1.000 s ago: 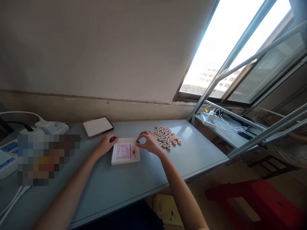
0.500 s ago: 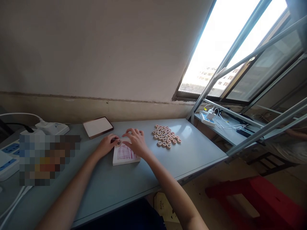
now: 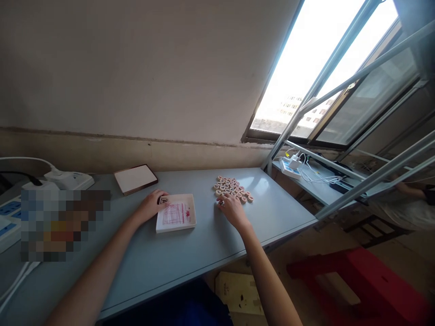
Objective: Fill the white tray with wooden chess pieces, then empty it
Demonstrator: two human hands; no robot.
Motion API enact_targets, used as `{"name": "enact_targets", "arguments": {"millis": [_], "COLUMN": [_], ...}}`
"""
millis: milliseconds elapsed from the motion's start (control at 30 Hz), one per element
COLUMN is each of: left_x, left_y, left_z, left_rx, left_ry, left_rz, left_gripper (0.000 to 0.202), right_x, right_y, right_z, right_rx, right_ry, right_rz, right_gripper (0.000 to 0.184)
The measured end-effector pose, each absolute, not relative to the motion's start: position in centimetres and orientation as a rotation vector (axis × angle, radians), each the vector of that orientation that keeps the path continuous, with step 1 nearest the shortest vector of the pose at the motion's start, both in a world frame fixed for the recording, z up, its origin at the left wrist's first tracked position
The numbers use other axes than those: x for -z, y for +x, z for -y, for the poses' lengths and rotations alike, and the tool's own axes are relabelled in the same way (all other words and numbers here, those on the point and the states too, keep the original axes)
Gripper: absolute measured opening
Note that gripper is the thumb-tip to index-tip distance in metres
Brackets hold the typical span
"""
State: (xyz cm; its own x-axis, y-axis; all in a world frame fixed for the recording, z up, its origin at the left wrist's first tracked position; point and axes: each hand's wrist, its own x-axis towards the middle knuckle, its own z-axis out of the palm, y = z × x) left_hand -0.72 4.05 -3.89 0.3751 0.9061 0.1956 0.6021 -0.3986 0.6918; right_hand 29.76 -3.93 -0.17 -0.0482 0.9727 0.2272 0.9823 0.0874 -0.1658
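A shallow white box (image 3: 176, 229) with pink-red scribbles on its floor lies open on the desk. In its far left corner sits a round xiangqi piece (image 3: 164, 199) with a dark character. My left hand (image 3: 149, 206) is curled round that corner, its fingertips by the piece. To the right, my right hand (image 3: 234, 212) is at the near edge of a cluster of wooden xiangqi pieces (image 3: 226, 183). Its thumb and fingers close on one xiangqi piece (image 3: 221, 203), partly hidden beneath them.
A brown-edged box lid (image 3: 136, 179) lies near the wall. Power strips (image 3: 73, 181) with cables and a pixelated patch are at the left. A metal bed frame (image 3: 290, 129) rises at the desk's right end. A red stool (image 3: 363, 285) and another person's arm (image 3: 411, 188) are at the right.
My right hand has moved from above the white box rightward to the cluster of pieces. My left hand stays at the box's far left corner. The view has shifted slightly.
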Motion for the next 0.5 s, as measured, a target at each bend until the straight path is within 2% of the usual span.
{"name": "enact_targets", "arguments": {"millis": [267,500], "left_x": [3.7,4.2], "left_y": [-0.6,-0.2], "left_z": [-3.9,-4.2], "left_rx": [-0.784,-0.868], "left_ry": [2.141,2.139], "left_rz": [-1.252,-1.248], "left_gripper": [0.041,0.034], "right_x": [-0.8,0.5], "right_y": [21.6,16.3], "right_z": [1.9,0.2], "right_rx": [-0.241,0.067], "right_ry": [-1.417,-1.286], "right_rz": [2.275,2.496], "right_gripper": [0.018,0.018]}}
